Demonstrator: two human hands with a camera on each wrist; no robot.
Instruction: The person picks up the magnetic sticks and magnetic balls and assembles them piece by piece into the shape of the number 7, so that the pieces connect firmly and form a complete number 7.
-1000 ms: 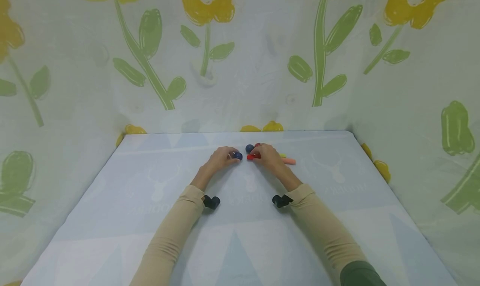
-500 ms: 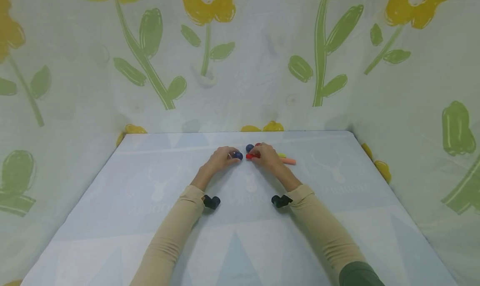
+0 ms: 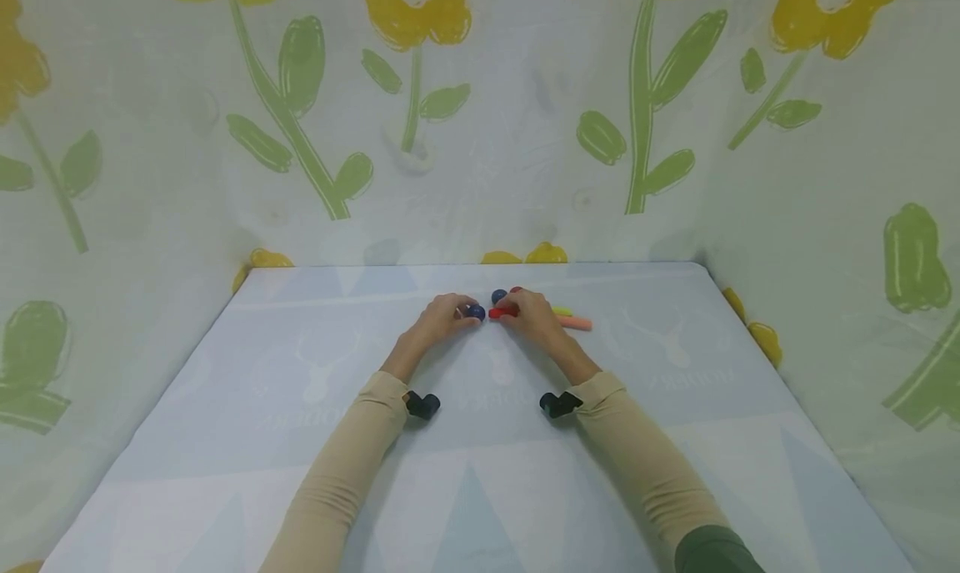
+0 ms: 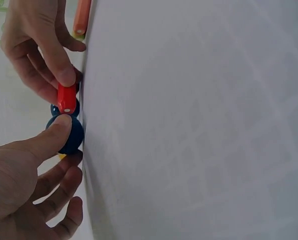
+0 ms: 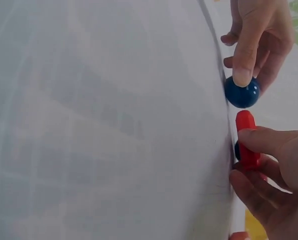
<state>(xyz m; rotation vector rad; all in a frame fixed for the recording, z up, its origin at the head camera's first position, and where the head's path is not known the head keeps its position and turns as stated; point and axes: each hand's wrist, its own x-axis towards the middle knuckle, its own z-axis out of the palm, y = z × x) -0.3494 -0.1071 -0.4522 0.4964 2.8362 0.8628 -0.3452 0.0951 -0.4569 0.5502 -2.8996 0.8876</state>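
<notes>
My left hand (image 3: 444, 316) pinches a dark blue ball (image 4: 73, 134) between thumb and fingers, low over the table. Just right of it, my right hand (image 3: 531, 313) pinches a red stick (image 5: 245, 131), whose end points at the ball with a small gap between them in the right wrist view. Behind the red stick sits a second blue ball (image 3: 499, 296), with a red thing (image 3: 516, 289) beside it, partly hidden by my right hand. What lies under the fingers cannot be made out.
Right of my right hand lie an orange stick (image 3: 577, 324) and a yellow-green stick (image 3: 562, 311). The pale patterned table (image 3: 480, 473) ends at a flower-printed curtain (image 3: 495, 181), which also rises on both sides.
My right hand has shifted slightly left with the red stick, closer to the ball in my left hand. The left hand has stayed in place.
</notes>
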